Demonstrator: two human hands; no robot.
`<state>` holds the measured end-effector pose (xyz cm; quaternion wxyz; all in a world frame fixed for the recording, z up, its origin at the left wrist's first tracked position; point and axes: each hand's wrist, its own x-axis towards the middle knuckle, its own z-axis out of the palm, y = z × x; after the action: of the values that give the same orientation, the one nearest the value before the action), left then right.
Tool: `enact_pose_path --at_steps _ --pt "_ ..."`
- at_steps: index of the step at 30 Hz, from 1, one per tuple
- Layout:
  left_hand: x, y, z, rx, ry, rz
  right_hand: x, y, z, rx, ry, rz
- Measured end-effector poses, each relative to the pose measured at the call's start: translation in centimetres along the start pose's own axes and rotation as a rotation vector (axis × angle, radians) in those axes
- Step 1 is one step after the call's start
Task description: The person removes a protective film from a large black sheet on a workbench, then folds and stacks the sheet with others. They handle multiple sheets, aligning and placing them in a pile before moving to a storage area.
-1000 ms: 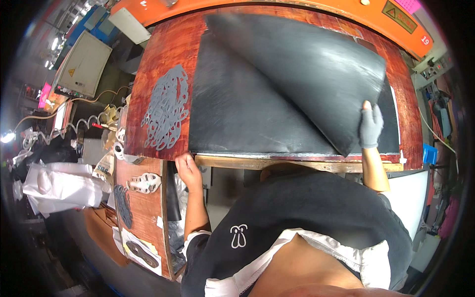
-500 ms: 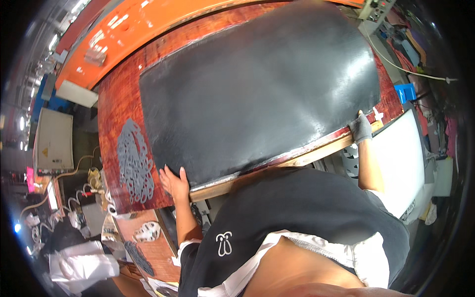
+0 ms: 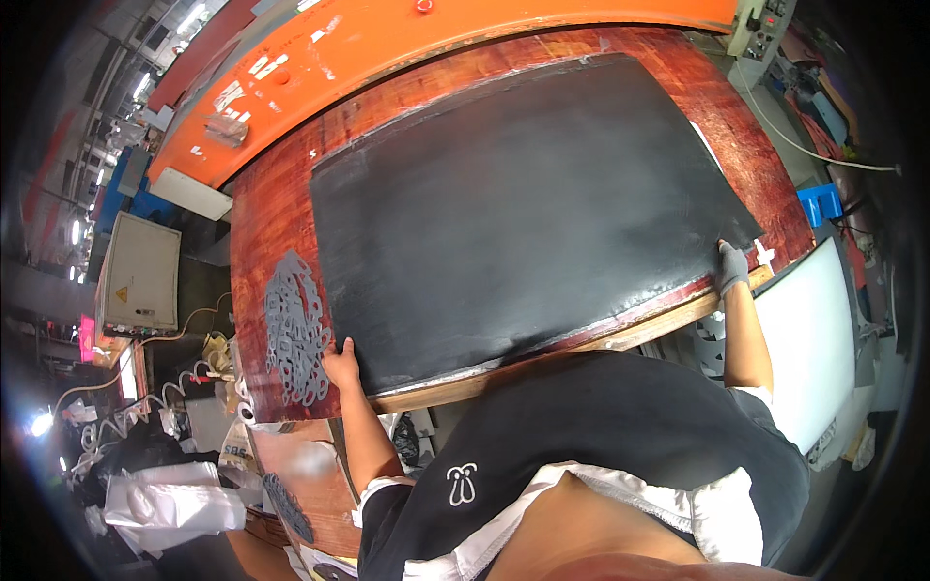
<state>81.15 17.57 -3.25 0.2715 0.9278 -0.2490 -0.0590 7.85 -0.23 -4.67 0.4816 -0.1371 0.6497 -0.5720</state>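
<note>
Black sheet (image 3: 513, 213), across red tabletop (image 3: 269, 208) | right hand (image 3: 733, 266): pinching near right edge | left hand (image 3: 341, 366): near left edge, grip unclear | even tension should limit creasing

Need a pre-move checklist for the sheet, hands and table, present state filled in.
1. Sheet spread without a fold: ok, none shows.
2. Right hand at the sheet's near right corner: ok.
3. Left hand firmly gripping the sheet: cannot tell; it is at the left edge by the near corner, fingers partly hidden.
4. Both hands gloved: not ok; a grey glove on the right only.
5. Grey cutouts clear of the sheet: cannot tell; they lie close beside its left edge.
6. Sheet clear of the orange beam: ok, red table shows between.
</note>
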Motion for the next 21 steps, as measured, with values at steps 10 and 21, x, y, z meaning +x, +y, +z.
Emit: enact_pose_path --at_steps 10,21 --pt "-1.4 3.3 0.4 0.124 0.062 0.125 5.0 1.3 -1.7 -0.203 0.082 -0.238" --pt "-8.2 18.0 -1.1 -0.245 -0.093 0.818 10.7 0.5 -3.9 -0.218 0.064 -0.13"
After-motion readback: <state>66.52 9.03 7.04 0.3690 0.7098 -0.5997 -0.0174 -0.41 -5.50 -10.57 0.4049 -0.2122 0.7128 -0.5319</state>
